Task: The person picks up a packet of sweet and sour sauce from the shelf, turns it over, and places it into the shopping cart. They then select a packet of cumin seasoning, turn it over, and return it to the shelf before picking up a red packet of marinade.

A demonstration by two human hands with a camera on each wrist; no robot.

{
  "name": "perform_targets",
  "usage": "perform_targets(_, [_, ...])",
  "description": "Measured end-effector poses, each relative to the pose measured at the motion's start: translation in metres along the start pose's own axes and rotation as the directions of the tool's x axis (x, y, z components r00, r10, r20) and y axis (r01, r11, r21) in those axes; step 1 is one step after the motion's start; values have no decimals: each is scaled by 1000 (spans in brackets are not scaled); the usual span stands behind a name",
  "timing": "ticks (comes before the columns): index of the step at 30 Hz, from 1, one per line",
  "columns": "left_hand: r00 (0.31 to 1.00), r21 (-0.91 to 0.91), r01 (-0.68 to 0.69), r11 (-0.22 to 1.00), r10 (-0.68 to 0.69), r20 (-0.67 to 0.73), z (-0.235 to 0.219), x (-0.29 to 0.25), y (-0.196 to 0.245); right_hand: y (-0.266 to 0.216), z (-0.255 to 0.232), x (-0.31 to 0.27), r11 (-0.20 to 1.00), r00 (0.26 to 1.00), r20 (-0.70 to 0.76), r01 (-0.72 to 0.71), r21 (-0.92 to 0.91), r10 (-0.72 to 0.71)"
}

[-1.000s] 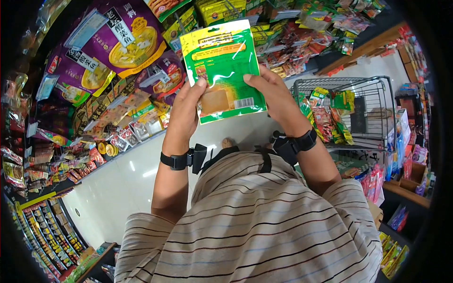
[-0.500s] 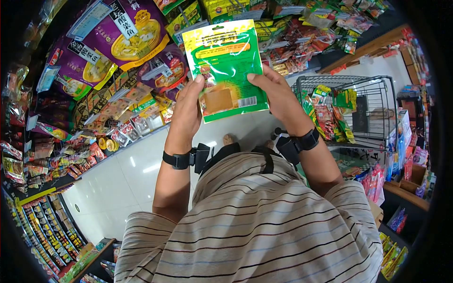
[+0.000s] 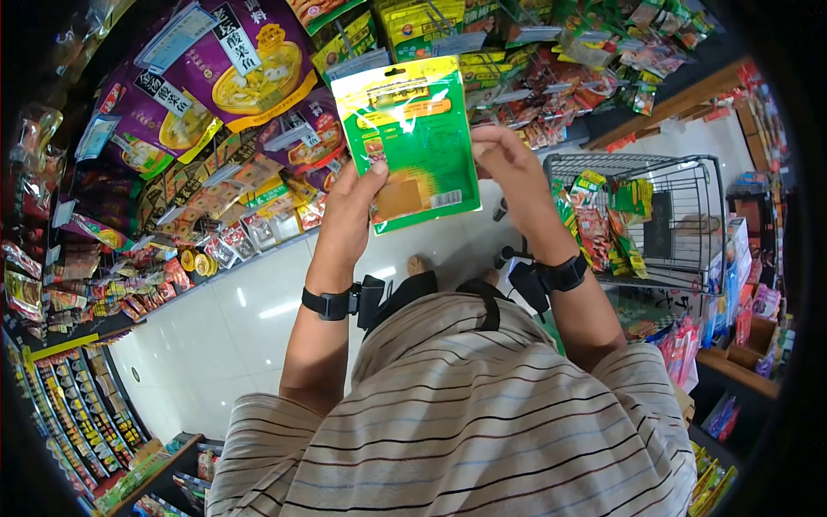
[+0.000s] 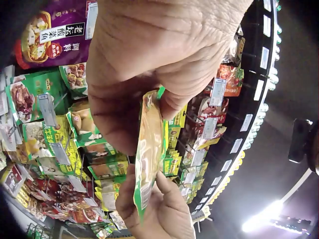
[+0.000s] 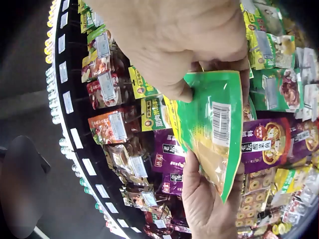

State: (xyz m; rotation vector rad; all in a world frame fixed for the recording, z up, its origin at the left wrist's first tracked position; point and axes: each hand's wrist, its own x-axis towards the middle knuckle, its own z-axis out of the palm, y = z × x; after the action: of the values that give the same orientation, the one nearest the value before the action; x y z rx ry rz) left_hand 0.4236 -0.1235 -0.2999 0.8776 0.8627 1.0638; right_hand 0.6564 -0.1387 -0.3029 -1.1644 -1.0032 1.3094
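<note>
A green seasoning packet with a yellow top hangs upright in front of the person, its printed back with a barcode facing them. The left hand grips its lower left side, thumb on the face and fingers hidden behind. At the right edge, the right hand pinches the packet. Seen from the left wrist, the packet is nearly edge-on between both hands. In the right wrist view the right thumb lies at the packet's edge, above the barcode.
Large purple packets and several smaller bags hang on the shelf rack ahead and left. A wire shopping cart holding several colourful packets stands at the right. Pale floor tiles lie below.
The packet has come slightly lower in the head view. The right thumb has slid off its face toward the right edge, while the left hand keeps its hold.
</note>
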Motion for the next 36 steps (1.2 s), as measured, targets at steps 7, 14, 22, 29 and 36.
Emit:
perform_targets(7, [995,211,-37,977,56,-86,5,7,-6,-11,3,1,988,987,160,30,-150,-6])
perform_targets(14, [922,641,-387,663,289,257,27,10,-9,-7,33,0,998,966,258,-34,46,21])
perform_targets(22, [959,528,-256,810,281,34,-6,23,-10,-4,8,17,960,965,83,-257,108,249])
perform_targets(29, [988,272,-3,962,45,-149,-42,23,10,-13,15,32,937,932,150,-343,72,329])
perform_targets(36, [996,-50,68,996,-71,-60,-52,14,11,5,33,41,888,879,353,-408,211,320])
